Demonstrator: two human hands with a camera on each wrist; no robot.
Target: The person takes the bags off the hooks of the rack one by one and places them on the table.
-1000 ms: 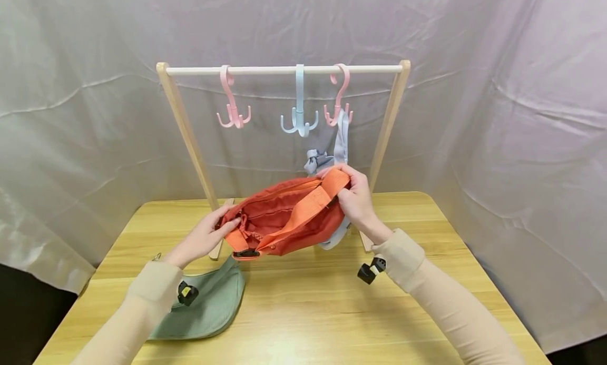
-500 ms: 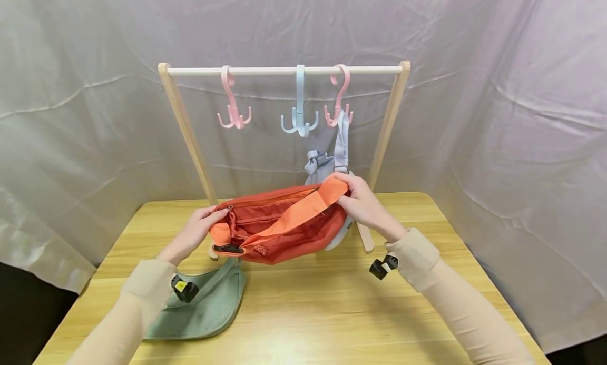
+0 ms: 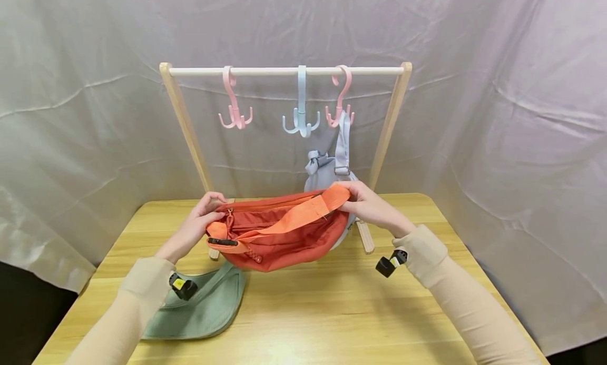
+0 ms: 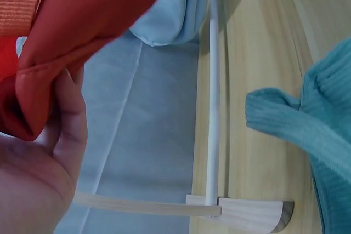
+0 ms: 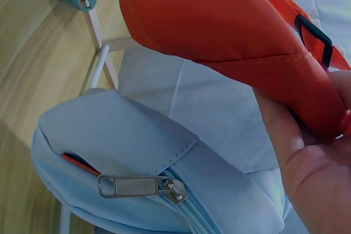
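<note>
A red waist bag with an orange strap is held up above the table, its zipped top side turned toward me. My left hand grips its left end near a black buckle. In the left wrist view, fingers of that hand lie behind the red cloth. The bag's right end and the strap there are gripped by my right hand. Behind it, a light blue bag hangs by its strap from the right pink hook, partly hidden.
A wooden rack with a white bar stands at the back of the table. On the bar hang a left pink hook and a light blue hook. A green bag lies at the front left, under my left forearm.
The red bag has moved down and slightly left, and it now lies more level. Both hands have shifted outward with it, the right one also downward. The hanging bag shows more now.
</note>
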